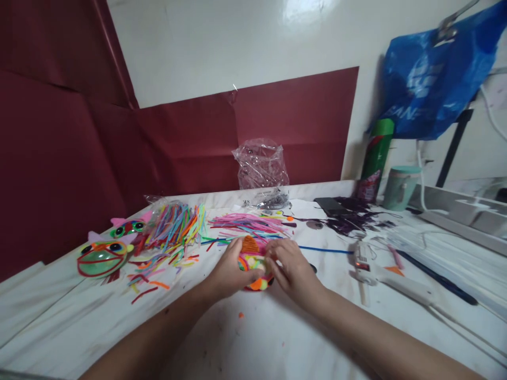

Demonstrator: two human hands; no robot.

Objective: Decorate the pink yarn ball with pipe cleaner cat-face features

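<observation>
A small craft figure [256, 264] in orange, pink, yellow and green, covered in pipe cleaners and pom-poms, is between my hands just above the table. My left hand [233, 269] is closed around its left side, thumb across the front. Against the figure's right side, my right hand [289, 266] has its fingers bent and pressed to the edge; whether they pinch a small piece is hidden. An orange ribbed part [250, 245] stands up at the figure's top. Behind the hands lies a pile of pink pipe cleaners [245, 222].
Two finished-looking animal faces [101, 261] sit at the left beside a bag of colourful pipe cleaners [174, 224]. At the right lie a glue gun [400, 282], a dark-handled tool [435, 277] and purple strands [352, 216]. A mint mug [401, 189] and green can [378, 153] stand behind.
</observation>
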